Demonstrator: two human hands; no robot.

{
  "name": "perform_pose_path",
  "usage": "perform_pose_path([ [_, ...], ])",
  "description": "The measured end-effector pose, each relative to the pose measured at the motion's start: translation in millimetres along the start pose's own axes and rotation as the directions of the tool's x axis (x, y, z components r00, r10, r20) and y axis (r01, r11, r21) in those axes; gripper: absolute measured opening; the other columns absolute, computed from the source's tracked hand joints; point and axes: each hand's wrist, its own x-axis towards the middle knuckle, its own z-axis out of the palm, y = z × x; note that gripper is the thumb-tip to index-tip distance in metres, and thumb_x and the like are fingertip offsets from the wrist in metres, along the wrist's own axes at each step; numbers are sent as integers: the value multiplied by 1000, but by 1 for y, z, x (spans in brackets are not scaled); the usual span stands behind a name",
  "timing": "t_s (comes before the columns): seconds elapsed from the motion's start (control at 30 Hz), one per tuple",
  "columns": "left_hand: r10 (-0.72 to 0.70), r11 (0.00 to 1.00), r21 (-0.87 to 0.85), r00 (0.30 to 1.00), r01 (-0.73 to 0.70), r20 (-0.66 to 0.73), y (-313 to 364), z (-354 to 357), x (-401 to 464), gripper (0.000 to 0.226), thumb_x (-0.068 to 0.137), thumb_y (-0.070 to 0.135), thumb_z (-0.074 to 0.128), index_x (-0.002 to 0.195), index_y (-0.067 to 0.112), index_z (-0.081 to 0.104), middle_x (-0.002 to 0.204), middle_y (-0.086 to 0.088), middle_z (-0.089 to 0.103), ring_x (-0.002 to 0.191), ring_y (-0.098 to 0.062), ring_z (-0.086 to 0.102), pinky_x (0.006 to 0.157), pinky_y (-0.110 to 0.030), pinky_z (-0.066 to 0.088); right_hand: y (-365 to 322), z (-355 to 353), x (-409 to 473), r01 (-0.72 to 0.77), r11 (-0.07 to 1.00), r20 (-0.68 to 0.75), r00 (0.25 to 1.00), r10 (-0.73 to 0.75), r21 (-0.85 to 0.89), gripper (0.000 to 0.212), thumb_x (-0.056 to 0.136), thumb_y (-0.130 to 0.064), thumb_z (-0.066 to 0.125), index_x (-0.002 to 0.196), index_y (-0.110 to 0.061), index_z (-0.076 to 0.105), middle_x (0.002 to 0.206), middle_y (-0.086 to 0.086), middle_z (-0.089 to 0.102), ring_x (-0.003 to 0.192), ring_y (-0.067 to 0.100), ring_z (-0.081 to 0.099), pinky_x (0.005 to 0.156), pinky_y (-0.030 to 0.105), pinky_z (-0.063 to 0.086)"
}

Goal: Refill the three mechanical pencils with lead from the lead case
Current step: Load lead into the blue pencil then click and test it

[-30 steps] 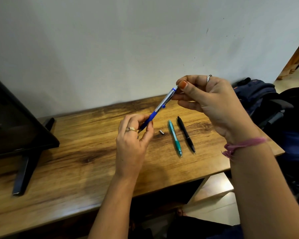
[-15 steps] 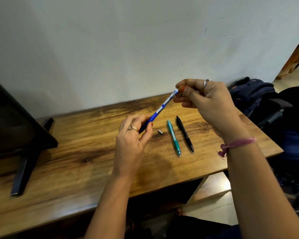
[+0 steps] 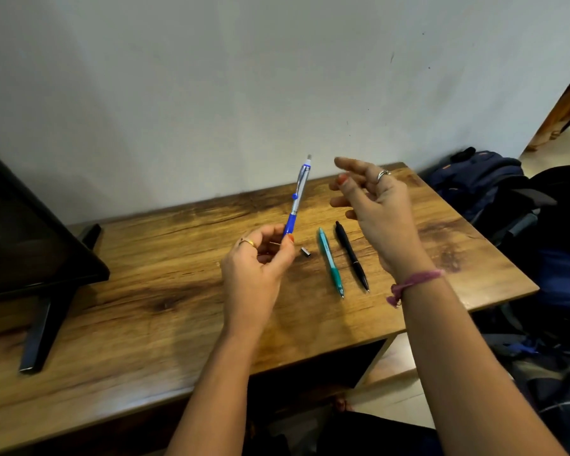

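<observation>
Left-hand grip (image 3: 260, 258) low on blue pencil (image 3: 297, 195)

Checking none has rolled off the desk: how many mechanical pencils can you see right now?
3. The blue pencil is held nearly upright in the left hand. The teal pencil and black pencil lie side by side on the desk.

one head-worn wide view, forward and down, close over the wooden desk (image 3: 145, 307)
</observation>
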Motion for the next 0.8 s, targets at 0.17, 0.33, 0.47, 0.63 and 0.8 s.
perform_pose_path([
  [0.17, -82, 993, -90, 994, 76, -66, -8, -4, 4, 27, 85, 13, 70, 86, 39, 66, 75, 26, 69, 68, 6, 62, 64, -12, 49, 30, 12, 2, 69, 774, 152, 988, 36, -629, 17, 93, -18, 61, 104, -23, 72, 98, -6, 72, 88, 10, 65, 84, 31, 55],
  [0.33, -87, 991, -111, 993, 79, -74, -11, -4, 6, 24, 84, 14, 72, 85, 37, 67, 76, 25, 70, 69, 4, 63, 67, -15, 52, 49, 38, -11, 195, 468, 211, 977, -19, -862, 18, 91, -26, 61, 104, -23, 72, 99, 4, 73, 94, 24, 66, 77, 35, 55],
  [0.47, -78, 989, -131, 995, 69, -65, -11, -4, 5, 27, 84, 11, 71, 85, 37, 66, 76, 24, 70, 69, 5, 63, 67, -14, 51, 57, 44, -14, 226, 393, 236, 971, -23, -891, 18, 92, -14, 57, 103, -18, 71, 100, 4, 70, 97, 24, 64, 72, 35, 53],
  [0.63, -50, 991, -127, 997, 43, -57, -11, -7, 5, 27, 84, 12, 71, 85, 38, 66, 78, 25, 70, 70, 6, 64, 65, -12, 50, 61, 44, -12, 261, 390, 270, 962, -34, -883, 19, 93, -9, 55, 101, -16, 71, 100, 3, 68, 97, 22, 63, 68, 31, 48],
  [0.8, -54, 989, -137, 998, 47, -44, -10, -5, 5, 24, 83, 12, 71, 85, 36, 67, 77, 23, 70, 70, 3, 64, 69, -15, 51, 60, 42, -8, 229, 502, 265, 964, 0, -834, 30, 97, -11, 50, 125, -14, 62, 118, 9, 61, 110, 26, 58, 85, 33, 46],
])
